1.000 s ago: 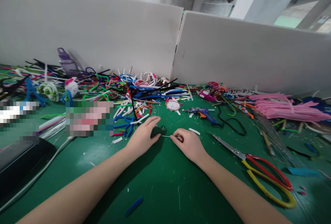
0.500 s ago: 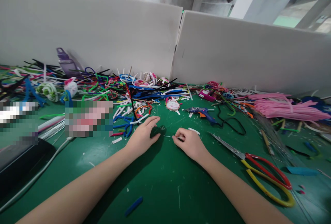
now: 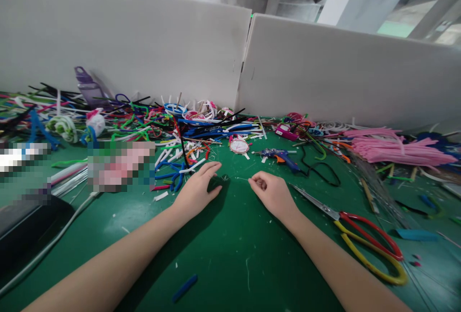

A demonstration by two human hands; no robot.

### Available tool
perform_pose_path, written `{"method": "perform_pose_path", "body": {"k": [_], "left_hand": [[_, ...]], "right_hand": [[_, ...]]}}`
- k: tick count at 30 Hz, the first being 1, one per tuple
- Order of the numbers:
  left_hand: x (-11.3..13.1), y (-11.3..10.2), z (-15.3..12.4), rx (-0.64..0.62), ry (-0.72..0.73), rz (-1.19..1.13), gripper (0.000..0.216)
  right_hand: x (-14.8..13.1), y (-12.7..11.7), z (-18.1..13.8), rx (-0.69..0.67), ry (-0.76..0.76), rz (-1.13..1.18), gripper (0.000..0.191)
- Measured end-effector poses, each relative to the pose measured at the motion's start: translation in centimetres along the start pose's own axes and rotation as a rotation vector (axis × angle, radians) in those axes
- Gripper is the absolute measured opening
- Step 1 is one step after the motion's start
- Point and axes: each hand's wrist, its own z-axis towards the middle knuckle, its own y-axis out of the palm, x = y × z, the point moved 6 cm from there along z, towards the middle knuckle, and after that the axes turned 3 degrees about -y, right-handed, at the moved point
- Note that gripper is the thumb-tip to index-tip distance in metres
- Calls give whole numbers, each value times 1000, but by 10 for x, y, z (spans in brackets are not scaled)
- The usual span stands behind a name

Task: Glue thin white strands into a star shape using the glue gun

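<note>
My left hand (image 3: 196, 189) rests on the green table (image 3: 216, 264), thumb and fingers apart, with nothing in its grasp. In the gap by its fingertips lies a small tangle of thin pale strands (image 3: 225, 177), too fine to name. My right hand (image 3: 275, 194) is closed in a pinch on a thin whitish strand (image 3: 242, 178), which points left toward the left hand. Beyond the hands are a small round white piece with a pink rim (image 3: 238, 146) and a blue glue gun (image 3: 284, 157). Scissors (image 3: 340, 216) with red and yellow handles lie to the right.
A heap of coloured pipe cleaners (image 3: 209, 129) runs along the white partition (image 3: 144, 43). Pink pipe cleaners (image 3: 399, 149) are bundled at right. A purple bottle (image 3: 88, 86) stands at back left. At left are a dark object (image 3: 36, 225) and a white cable (image 3: 54, 240).
My right hand has shifted slightly right and up, taking the thin strand with it and away from my left hand. The left hand has stayed nearly still.
</note>
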Motion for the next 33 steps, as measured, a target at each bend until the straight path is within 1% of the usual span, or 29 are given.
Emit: {"method": "perform_pose_path", "body": {"k": [3,6,8,11,15,18,23,27,33], "left_hand": [[0,1,0,1,8,1,49],[0,1,0,6,15,4,48],[-1,1,0,10,17,6,48],[-1,1,0,10,16,9,48],[-1,1,0,2,7,13,48],[-1,1,0,1,4,13,48],[0,1,0,3,8,2,48],[-1,1,0,0,3,-2,48],[-1,1,0,-4,-8,3,48]], "right_hand": [[-4,1,-1,33,-115,-190,23],[-9,6,-3,39,-226,-338,29],[-11,11,-5,19,-282,-388,31],[-13,16,-6,-13,-320,-423,33],[-11,21,-5,-78,-305,-425,31],[-8,23,-4,-127,-260,-401,31],[-5,22,-3,-117,-183,-367,34],[-3,23,-3,-138,-122,-370,34],[-3,23,-2,-163,-75,-337,34]]}}
